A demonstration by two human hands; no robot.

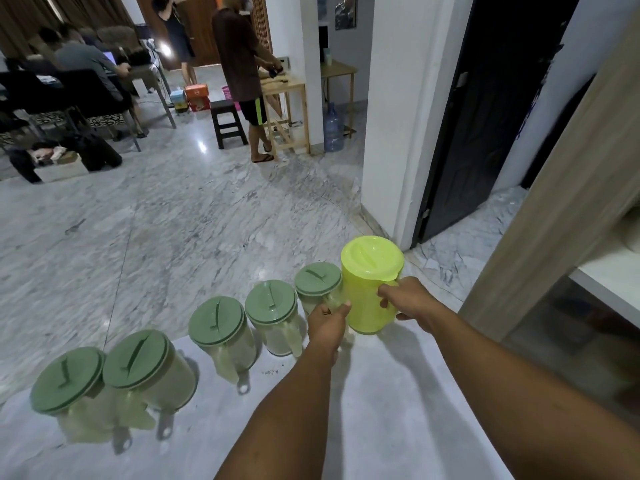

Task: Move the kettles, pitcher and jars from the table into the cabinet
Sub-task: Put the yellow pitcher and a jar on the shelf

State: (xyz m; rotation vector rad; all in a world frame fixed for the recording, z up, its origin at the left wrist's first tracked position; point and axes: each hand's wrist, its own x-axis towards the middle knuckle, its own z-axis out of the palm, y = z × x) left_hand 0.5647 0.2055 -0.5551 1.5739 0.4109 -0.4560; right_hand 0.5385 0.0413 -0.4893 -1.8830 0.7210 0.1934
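Observation:
A lime-yellow pitcher (367, 285) with a lid stands at the far right end of the white table (398, 393). My right hand (405, 299) is closed around its handle. To its left runs a row of several clear jugs with green lids. My left hand (327, 323) grips the handle of the green-lidded jug nearest the pitcher (317, 284). Two more green-lidded jugs (272, 315) (221, 332) stand mid-row, and two larger ones (145, 365) (69, 393) are at the left.
The cabinet (561, 209), with a wood-tone frame and a white shelf (613, 282), stands to the right of the table. Beyond the table is marble floor, a white pillar (391, 116) and a dark door (485, 116). People, a stool and chairs are far back.

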